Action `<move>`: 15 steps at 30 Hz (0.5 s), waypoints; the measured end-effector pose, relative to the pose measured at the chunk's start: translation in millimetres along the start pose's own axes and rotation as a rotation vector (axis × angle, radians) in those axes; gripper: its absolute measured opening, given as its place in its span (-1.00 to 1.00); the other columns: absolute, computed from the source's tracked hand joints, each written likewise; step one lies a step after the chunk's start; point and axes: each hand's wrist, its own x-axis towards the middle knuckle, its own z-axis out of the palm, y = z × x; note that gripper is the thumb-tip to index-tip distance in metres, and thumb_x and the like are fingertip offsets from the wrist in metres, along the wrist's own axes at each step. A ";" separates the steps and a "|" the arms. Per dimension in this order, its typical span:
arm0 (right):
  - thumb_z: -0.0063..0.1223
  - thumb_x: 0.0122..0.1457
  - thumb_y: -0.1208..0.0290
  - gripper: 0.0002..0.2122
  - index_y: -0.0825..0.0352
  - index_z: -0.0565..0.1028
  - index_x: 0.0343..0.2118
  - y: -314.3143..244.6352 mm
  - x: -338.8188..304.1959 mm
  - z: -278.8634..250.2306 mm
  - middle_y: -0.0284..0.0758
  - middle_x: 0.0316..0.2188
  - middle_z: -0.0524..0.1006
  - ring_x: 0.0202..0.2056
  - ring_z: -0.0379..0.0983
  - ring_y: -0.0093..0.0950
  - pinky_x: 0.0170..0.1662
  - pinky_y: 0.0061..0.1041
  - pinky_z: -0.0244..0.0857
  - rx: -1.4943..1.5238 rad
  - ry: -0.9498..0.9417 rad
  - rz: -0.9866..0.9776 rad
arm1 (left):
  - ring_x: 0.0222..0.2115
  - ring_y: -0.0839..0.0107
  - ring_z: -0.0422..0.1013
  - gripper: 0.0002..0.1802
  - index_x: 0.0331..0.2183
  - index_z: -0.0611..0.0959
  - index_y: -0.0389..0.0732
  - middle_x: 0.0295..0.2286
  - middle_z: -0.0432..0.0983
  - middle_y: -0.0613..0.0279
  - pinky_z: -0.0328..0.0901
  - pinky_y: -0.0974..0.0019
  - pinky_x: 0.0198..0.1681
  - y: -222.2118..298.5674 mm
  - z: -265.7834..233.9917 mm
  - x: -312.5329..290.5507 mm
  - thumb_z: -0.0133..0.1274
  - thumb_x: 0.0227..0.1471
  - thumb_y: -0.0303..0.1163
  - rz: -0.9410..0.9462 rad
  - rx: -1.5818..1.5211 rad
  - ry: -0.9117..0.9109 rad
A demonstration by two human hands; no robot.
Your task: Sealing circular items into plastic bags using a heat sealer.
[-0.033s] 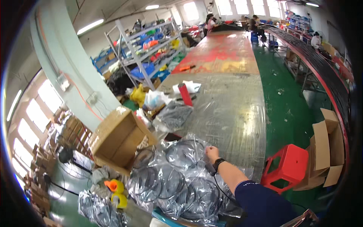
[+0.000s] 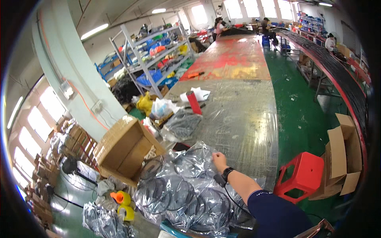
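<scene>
My right hand (image 2: 219,160) is closed at the right edge of a clear plastic bag (image 2: 194,160) with a dark coil of cable or tubing inside. The fingertips are partly hidden, but they look pinched on the bag's edge. Several more clear bags (image 2: 170,194) with dark coils lie heaped just nearer to me, overlapping one another. On the right wrist sits a black band, with a small dark box and a cord below it. My left hand is out of view.
An open cardboard box (image 2: 127,148) tilts at the left, near yellow tape rolls (image 2: 126,212). Farther up the long table (image 2: 238,119) stands a red cylinder (image 2: 193,102). A red stool (image 2: 300,176) and open carton (image 2: 337,158) stand right. Other people work far off.
My right hand has shifted very slightly to the left at the bag's edge. The heap of bags looks the same.
</scene>
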 end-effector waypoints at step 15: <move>0.00 0.33 0.26 -0.82 0.28 0.48 -0.28 -405.2 -243.0 -39.5 -0.53 -0.46 0.39 -0.39 0.29 -0.73 -0.31 -0.67 0.18 0.868 -1.060 -0.246 | 0.13 -0.08 0.26 -0.10 0.17 0.38 -0.24 0.10 0.35 -0.15 0.13 -0.20 0.17 -36.0 -0.9 38.5 0.01 0.04 0.28 0.125 -0.390 0.202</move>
